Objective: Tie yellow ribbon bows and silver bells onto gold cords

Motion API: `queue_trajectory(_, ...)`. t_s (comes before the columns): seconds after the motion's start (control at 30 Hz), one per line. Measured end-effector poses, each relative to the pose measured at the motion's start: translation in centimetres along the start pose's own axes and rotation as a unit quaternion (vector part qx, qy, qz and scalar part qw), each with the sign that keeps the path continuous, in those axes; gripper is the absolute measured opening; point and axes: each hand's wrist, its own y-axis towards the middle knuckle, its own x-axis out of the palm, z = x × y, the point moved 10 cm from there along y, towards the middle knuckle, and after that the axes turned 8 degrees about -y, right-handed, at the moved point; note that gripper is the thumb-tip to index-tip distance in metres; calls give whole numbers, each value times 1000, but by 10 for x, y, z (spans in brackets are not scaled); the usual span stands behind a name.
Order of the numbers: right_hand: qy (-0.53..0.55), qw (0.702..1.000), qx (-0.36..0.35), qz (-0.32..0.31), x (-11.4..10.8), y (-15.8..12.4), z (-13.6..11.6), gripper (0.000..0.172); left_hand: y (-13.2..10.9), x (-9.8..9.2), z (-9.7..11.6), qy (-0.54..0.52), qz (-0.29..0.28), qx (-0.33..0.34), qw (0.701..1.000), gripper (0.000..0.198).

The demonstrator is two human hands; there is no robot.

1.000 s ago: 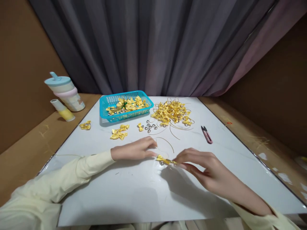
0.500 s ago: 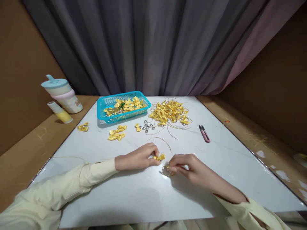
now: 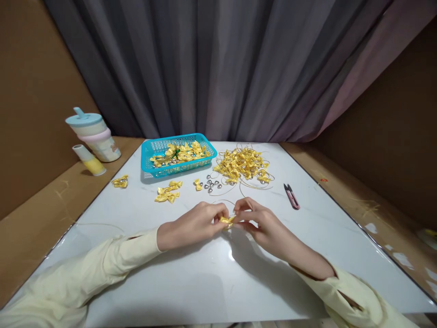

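A small yellow satin ribbon bow point(image 3: 226, 221) is pinched between the thumb and fingers of my left hand point(image 3: 204, 222), a little above the white table. My right hand point(image 3: 262, 224) meets it from the right, its fingertips closed at the bow's right end. The fingers cover most of the bow, and I cannot make out the thin gold cord among them. Just beyond my hands lie several silver heart-shaped beads point(image 3: 210, 186) and a single bow point(image 3: 197, 184). A loose group of yellow bows point(image 3: 168, 192) lies farther left.
A turquoise basket point(image 3: 145, 157) holds more bows. Right of it is a heap of bows with cords point(image 3: 241, 164). Pink thread snips point(image 3: 292, 197) lie on the right. A lidded tumbler point(image 3: 99, 139) and a thread cone point(image 3: 89, 160) stand left, beside the white table point(image 3: 205, 282).
My right hand has moved up and left to the bow; the gold cord loop it held is now hidden. My left hand keeps its pinch. The view has shifted slightly.
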Motion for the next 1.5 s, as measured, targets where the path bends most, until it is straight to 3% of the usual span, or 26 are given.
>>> queue_trajectory(0.23, 15, 1000, -2, 27, -4, 2, -4, 27, -1, -11, -1, -27, 54, -1, 998, 8)
queue_trajectory(0.63, 24, 998, 30, 49, -7, 6, 2, 21, -1, -13, 16, -11, 36, 65, 997, 10)
queue_trajectory(0.87, 21, 998, 35, 51, -9, 7, 4, 22, 0, -12, 16, -32, 26, 65, 997, 10)
queue_trajectory(1.07, 47, 997, 47, 27, -5, 16, 14, 20, 3, -13, -11, -102, 64, 8, 993, 13)
queue_trajectory(1.2, 87, 994, 63, 14, 6, 17, 25, 19, 5, -2, -31, -95, 66, -15, 993, 28)
queue_trajectory(1.5, 190, 975, 113, -22, 28, 16, 45, 14, 7, 13, -39, -78, 40, 0, 996, 29)
